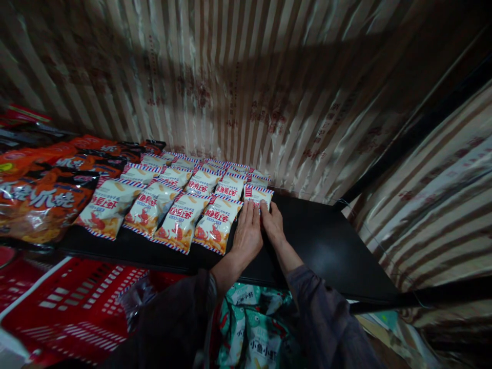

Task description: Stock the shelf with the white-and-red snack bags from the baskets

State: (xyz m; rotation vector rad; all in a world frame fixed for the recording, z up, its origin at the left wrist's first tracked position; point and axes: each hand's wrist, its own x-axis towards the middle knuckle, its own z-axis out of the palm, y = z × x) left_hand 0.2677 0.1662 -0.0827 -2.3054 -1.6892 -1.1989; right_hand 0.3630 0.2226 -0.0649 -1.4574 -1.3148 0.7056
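A white snack bag (pixel 258 193) with red lettering and a striped edge lies at the right end of the bags on the black shelf. My left hand (pixel 248 233) rests on its lower left part, fingers stretched out flat and close together. At the bag's lower right edge is my right hand (pixel 273 224), with the thumb on the front and the fingers curled at the side. Both hands cover the bag's lower half. Just left of my left hand lies a matching snack bag (pixel 217 223), one of several set in rows.
Orange and black snack bags (pixel 49 200) fill the shelf's left part. The black shelf (pixel 326 241) runs on to the right, up to a dark post (pixel 369 174). Below stand a red basket (pixel 73 302) and green snack bags (pixel 261 333). Striped sheeting (pixel 230 77) hangs behind.
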